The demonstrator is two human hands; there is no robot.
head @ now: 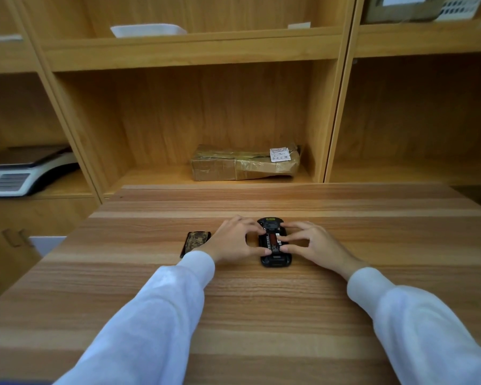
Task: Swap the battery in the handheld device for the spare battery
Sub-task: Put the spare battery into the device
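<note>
A dark flat piece (196, 243), cover or battery, cannot tell, lies on the desk (233, 295) just left of the left hand (233, 240). Both hands grasp the device (275, 243) lying back-up, the right hand (314, 243) with fingertips on the seated battery (272, 242). Risks: uneven prying may jam the battery; the device may slide.

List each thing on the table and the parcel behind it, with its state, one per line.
handheld device: face down on the table, back open.
battery: seated in the device, under fingers of both hands.
left hand: fingers on the device.
right hand: fingers on the battery.
camouflage-patterned piece: flat, untouched.
parcel: taped shut, on the shelf.
</note>
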